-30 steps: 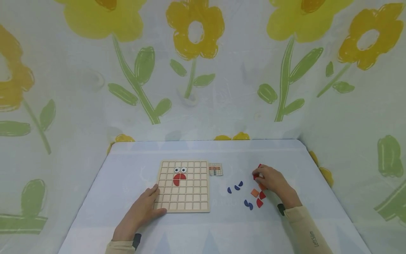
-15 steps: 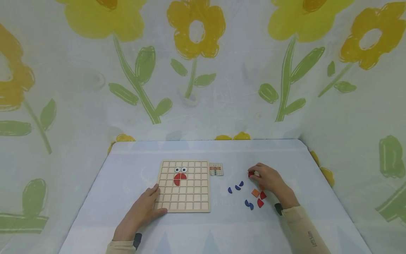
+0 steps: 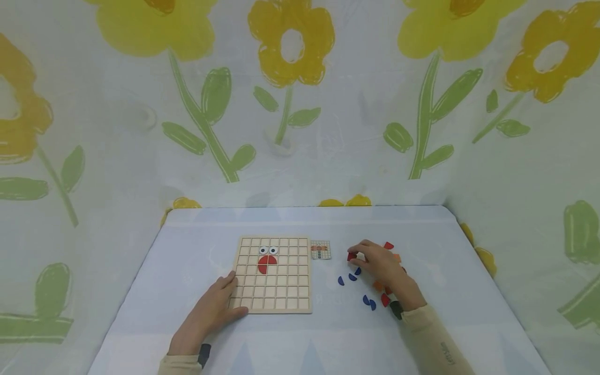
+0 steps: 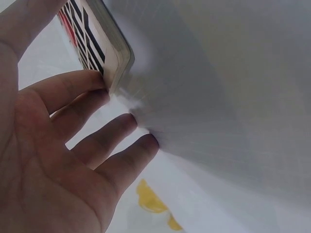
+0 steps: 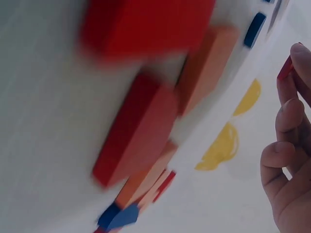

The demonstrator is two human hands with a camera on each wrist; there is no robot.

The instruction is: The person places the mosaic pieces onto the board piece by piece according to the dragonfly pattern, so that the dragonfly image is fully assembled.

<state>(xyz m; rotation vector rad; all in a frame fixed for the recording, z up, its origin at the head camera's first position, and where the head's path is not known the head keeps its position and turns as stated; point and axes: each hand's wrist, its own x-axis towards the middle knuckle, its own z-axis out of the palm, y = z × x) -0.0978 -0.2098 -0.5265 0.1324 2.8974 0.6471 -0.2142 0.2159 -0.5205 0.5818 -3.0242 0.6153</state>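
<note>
A pale wooden grid board (image 3: 281,294) lies on the table, bearing two round eye pieces (image 3: 269,250) and several red quarter-circle pieces (image 3: 263,266) joined beneath them. My left hand (image 3: 212,310) rests at the board's near left corner, fingers along the left side and thumb at the front edge. In the left wrist view the fingertips touch the board's edge (image 4: 119,63). Right of the board, my right hand (image 3: 382,265) pinches a red piece (image 3: 351,256) between thumb and fingertips; its outline is partly hidden. The right wrist view shows this red piece (image 5: 285,69) edge-on.
A small printed pattern card (image 3: 321,250) lies against the board's right side. Several blue half-circle pieces (image 3: 340,280) are scattered right of it. Under and around the right arm lie orange pieces (image 3: 397,258) and more red ones (image 3: 388,245), partly covered by the hand.
My right hand has moved left from the loose pieces toward the card, carrying the red piece and uncovering another red one behind it. The left hand and board stay put.
</note>
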